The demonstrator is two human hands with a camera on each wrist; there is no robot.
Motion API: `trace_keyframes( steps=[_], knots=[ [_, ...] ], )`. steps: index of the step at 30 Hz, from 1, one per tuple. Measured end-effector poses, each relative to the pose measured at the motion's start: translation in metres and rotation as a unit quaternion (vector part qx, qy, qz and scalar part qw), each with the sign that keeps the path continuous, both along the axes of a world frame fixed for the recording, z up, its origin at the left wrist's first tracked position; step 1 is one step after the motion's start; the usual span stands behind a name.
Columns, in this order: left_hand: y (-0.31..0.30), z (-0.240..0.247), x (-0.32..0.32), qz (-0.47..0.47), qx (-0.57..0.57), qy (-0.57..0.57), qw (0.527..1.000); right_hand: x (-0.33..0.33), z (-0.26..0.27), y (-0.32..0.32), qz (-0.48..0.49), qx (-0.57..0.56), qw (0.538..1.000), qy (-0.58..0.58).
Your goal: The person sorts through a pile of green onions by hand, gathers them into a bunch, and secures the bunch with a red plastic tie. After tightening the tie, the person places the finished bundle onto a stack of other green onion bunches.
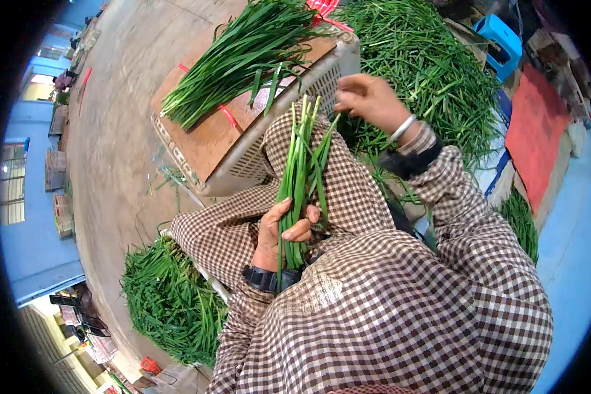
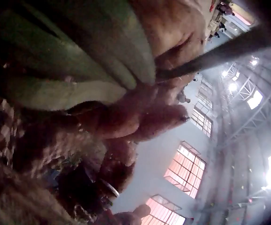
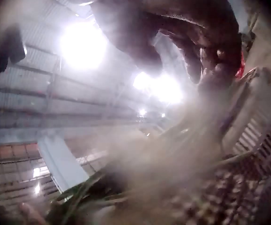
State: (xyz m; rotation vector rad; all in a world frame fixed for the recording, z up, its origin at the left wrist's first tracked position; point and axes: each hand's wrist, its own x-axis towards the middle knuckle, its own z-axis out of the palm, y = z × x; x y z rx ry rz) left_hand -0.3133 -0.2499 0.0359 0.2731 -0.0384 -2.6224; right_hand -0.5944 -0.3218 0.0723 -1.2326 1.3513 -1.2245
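My left hand (image 1: 269,238) grips a small bunch of long green leaves (image 1: 298,172) upright over the lap, pale stem ends at the top. Large and blurred in the left wrist view, the leaves (image 2: 74,56) lie against the left hand (image 2: 119,119). Above and right of the stem tips is my right hand (image 1: 376,104), fingers loosely bent. The right wrist view shows the right hand (image 3: 191,30) with a gap between thumb and fingers and nothing held; blurred leaves (image 3: 86,192) are below it.
A larger leaf bunch (image 1: 243,59) lies on a brown board (image 1: 194,148) over an upturned-looking plastic crate (image 1: 243,161). Heaps of leaves are at the upper right (image 1: 420,72) and lower left (image 1: 171,302). A blue stool (image 1: 501,46) and red sheet (image 1: 537,134) are at right.
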Motion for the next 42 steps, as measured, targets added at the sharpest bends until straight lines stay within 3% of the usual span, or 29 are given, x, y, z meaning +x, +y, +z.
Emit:
trace_keyframes(
  steps=[2, 3, 5, 6, 8, 9, 10, 12, 13, 14, 16, 17, 20, 26, 30, 32, 34, 36, 38, 42],
  knots=[
    [0.001, 0.004, -0.001, 0.010, -0.025, -0.038, 0.999, 0.026, -0.005, -0.002, 0.004, 0.059, 0.997, -0.046],
    [-0.001, -0.002, 0.001, 0.010, -0.027, -0.038, 0.999, 0.032, -0.019, -0.009, 0.052, 0.084, 0.992, -0.074],
    [-0.006, -0.019, 0.005, -0.099, -0.062, 0.041, 0.992, 0.040, -0.019, -0.013, 0.117, 0.104, 0.976, -0.149],
    [-0.005, -0.013, 0.003, -0.096, -0.062, 0.041, 0.993, 0.047, -0.002, -0.005, 0.135, 0.101, 0.965, -0.199],
    [0.003, 0.006, -0.003, 0.002, -0.034, -0.073, 0.997, 0.056, 0.015, -0.004, 0.145, 0.080, 0.971, -0.175],
    [0.007, 0.026, -0.012, 0.046, -0.074, -0.189, 0.978, 0.057, 0.017, -0.009, 0.159, 0.053, 0.972, -0.163],
    [0.006, 0.025, -0.010, 0.046, -0.076, -0.189, 0.978, 0.058, 0.018, -0.014, 0.173, 0.025, 0.973, -0.149],
    [0.002, 0.024, -0.010, -0.006, -0.252, -0.316, 0.915, 0.060, 0.018, -0.020, 0.146, 0.042, 0.978, -0.145],
    [0.002, 0.026, -0.010, -0.015, -0.253, -0.341, 0.905, 0.059, 0.017, -0.023, 0.165, 0.060, 0.979, -0.104],
    [-0.001, 0.016, -0.005, -0.012, -0.253, -0.340, 0.906, 0.058, 0.016, -0.024, 0.185, 0.079, 0.978, -0.064],
    [-0.008, -0.011, 0.009, -0.075, -0.156, -0.131, 0.976, 0.055, 0.007, -0.022, 0.173, 0.086, 0.978, -0.081],
    [-0.001, 0.013, -0.002, 0.032, -0.064, -0.142, 0.987, 0.054, 0.007, -0.018, 0.154, 0.093, 0.978, -0.106],
    [-0.002, 0.005, 0.004, 0.055, -0.017, -0.080, 0.995, 0.042, -0.006, -0.010, 0.122, 0.138, 0.966, -0.182],
    [0.003, 0.025, -0.011, 0.095, -0.039, -0.102, 0.989, 0.016, -0.027, 0.003, 0.124, 0.196, 0.921, -0.314],
    [-0.003, 0.004, -0.004, 0.048, -0.027, -0.095, 0.994, 0.004, -0.032, 0.005, 0.142, 0.186, 0.940, -0.247],
    [-0.005, 0.001, -0.003, 0.041, -0.046, -0.098, 0.993, 0.006, -0.035, 0.007, 0.133, 0.165, 0.940, -0.269],
    [-0.003, 0.009, -0.005, 0.049, -0.021, -0.152, 0.987, 0.013, -0.029, 0.013, 0.035, 0.170, 0.927, -0.334],
    [-0.003, 0.002, -0.003, 0.033, -0.031, -0.123, 0.991, 0.007, -0.030, 0.015, 0.034, 0.180, 0.913, -0.365],
    [-0.003, -0.004, 0.001, 0.024, -0.029, -0.122, 0.992, 0.003, -0.035, 0.014, -0.014, 0.163, 0.868, -0.469],
    [-0.002, -0.005, 0.002, 0.010, -0.048, -0.119, 0.992, -0.045, -0.049, 0.005, 0.051, 0.106, 0.883, -0.454]
  ],
)
